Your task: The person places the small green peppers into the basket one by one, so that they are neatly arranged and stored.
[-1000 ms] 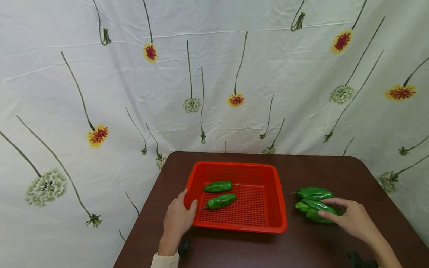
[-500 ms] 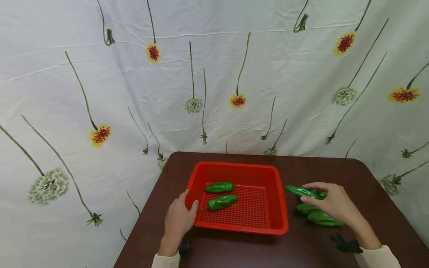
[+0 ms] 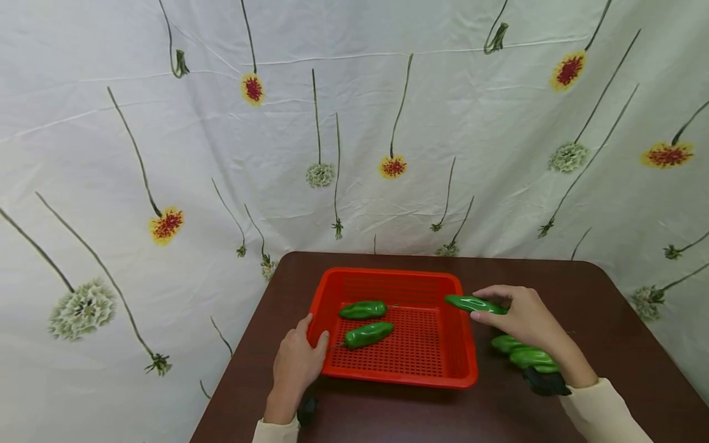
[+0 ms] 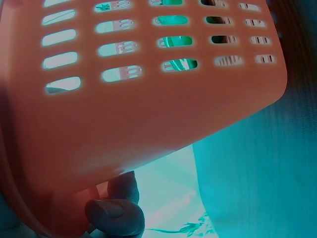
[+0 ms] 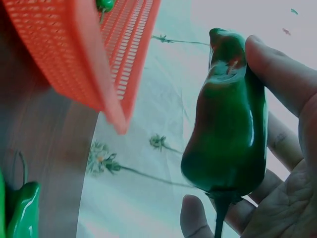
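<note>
A red plastic basket [image 3: 399, 379] with slotted sides lies on the table, and my left hand [image 3: 296, 363] grips its left rim. In the left wrist view its fingertips [image 4: 116, 215] curl against the basket's edge. Inside are two glossy green peppers, one behind [image 3: 362, 309] and one in front [image 3: 368, 335]. My right hand [image 3: 523, 314] pinches another green pepper [image 3: 465, 302] between thumb and fingers, its tip overlapping the basket's right rim in the head view. In the right wrist view this pepper [image 5: 225, 139] points its stem toward the palm.
More green peppers [image 3: 533, 358] lie on the dark brown table [image 3: 388, 418] right of the basket, partly hidden by my right forearm. A white cloth [image 3: 277, 141] with a printed flower pattern hangs behind the table.
My right hand has lifted a pepper from the pile and carried it left to the basket's right rim. The left hand keeps its hold on the basket.
</note>
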Available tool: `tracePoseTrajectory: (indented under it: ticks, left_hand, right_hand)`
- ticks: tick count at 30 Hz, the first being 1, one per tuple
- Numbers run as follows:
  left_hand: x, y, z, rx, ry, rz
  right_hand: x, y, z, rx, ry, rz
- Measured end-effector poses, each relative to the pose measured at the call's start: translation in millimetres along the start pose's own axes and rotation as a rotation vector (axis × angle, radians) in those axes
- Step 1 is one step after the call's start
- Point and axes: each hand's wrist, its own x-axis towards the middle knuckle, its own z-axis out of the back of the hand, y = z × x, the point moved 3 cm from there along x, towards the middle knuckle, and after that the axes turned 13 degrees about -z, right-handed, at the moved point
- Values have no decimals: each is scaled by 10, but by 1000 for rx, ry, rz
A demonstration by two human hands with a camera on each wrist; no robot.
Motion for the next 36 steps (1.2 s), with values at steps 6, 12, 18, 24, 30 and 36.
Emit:
tracePoseTrajectory:
  ticks: [6, 12, 18, 24, 30, 36]
  left_hand:
    - [10, 11, 23, 6, 1, 3]
    - [-9, 8, 27, -3, 7, 10]
    - [-12, 15, 26, -1, 2, 9]
    - [10, 3, 29, 2, 7, 12]
    - [19, -7, 27, 1, -6, 2]
    - [-11, -8, 19, 4, -7, -4]
  right_hand:
    - [143, 165, -102, 18, 47, 43]
    - [214, 297, -196, 36, 77, 59]
    - [277, 449, -303, 19, 85, 87]
    - [338, 593, -441, 26, 104, 103]
    - [418, 740, -603, 37, 135, 131]
    - [479, 858, -753, 47, 170, 153]
